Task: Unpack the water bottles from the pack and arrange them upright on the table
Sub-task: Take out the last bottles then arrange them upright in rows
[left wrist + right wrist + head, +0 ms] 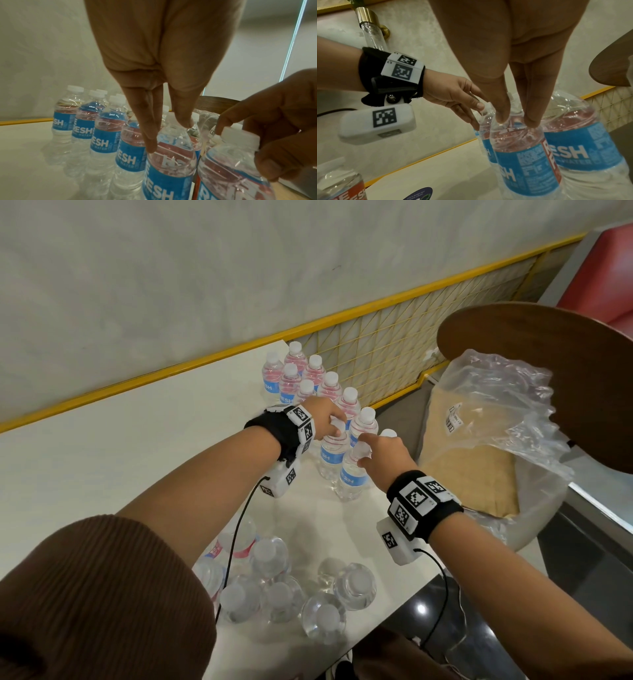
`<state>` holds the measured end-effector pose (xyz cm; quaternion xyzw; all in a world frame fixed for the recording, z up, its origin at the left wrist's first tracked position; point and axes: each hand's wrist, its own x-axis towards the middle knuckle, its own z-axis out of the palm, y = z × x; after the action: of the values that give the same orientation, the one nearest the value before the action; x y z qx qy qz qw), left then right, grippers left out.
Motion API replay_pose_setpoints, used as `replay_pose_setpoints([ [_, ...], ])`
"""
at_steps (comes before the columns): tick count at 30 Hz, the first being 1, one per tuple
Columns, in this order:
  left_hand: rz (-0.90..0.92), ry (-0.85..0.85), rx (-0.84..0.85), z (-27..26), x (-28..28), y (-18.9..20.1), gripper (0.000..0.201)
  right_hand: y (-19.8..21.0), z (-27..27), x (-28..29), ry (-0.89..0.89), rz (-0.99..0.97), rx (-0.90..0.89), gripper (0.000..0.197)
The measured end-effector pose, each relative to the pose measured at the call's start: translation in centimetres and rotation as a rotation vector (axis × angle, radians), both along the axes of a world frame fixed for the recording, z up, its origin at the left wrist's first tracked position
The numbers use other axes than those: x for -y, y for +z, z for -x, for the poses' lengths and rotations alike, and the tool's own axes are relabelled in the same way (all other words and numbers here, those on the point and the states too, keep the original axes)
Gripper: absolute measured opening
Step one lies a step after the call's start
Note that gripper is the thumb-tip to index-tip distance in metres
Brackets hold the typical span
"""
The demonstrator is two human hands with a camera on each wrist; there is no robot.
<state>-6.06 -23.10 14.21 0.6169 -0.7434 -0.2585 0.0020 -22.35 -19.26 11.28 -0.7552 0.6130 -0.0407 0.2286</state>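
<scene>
Two bottles upright on white table (120, 460), front end of standing row (308, 378). Your left hand (325, 417) pinches neck of one bottle (330, 455), fingers pointing down. Your right hand (385, 453) grips cap of neighbouring bottle (352, 477). Remaining pack (274, 583) near table edge. Crumpled plastic wrap (507, 405) on chair at right.
</scene>
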Motion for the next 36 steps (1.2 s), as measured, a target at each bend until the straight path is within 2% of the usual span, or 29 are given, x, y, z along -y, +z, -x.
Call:
replay_pose_setpoints([
  [12,0.027,0.002,0.016,0.3,0.0,0.1,0.041,-0.3,-0.3,0.5,0.014,0.003,-0.032,0.047],
  [16,0.038,0.059,0.004,-0.3,-1.5,-0.2,0.05,0.7,0.5,-0.7,0.071,0.015,-0.062,0.056],
  [18,0.03,0.058,0.048,-0.7,-2.9,-0.5,0.049,1.5,0.7,-1.9,0.149,0.033,-0.062,0.05],
  [21,-0.033,-0.031,0.162,-0.9,-5.7,-0.8,0.043,2.6,0.6,-4.0,0.374,-0.12,-0.092,0.038],
  [23,-0.13,-0.133,0.206,-0.7,-7.8,-0.9,0.041,3.0,0.3,-5.7,0.504,-0.297,-0.151,0.034],
  [25,-0.252,-0.248,0.238,-0.4,-9.9,-0.9,0.04,3.2,-0.1,-7.3,0.605,-0.387,-0.228,0.032],
  [29,-0.417,-0.389,0.319,-0.6,-13.2,-0.6,0.047,3.4,-0.7,-9.1,0.723,-0.434,-0.309,0.033],
  [34,-0.506,-0.449,0.481,-1.7,-14.2,-0.3,0.061,3.8,-1.5,-10.0,0.775,-0.435,-0.434,0.047],
  [36,-0.52,-0.47,0.535,-1.9,-14.3,-0.1,0.065,3.8,-1.8,-10.2,0.788,-0.439,-0.478,0.046],
])
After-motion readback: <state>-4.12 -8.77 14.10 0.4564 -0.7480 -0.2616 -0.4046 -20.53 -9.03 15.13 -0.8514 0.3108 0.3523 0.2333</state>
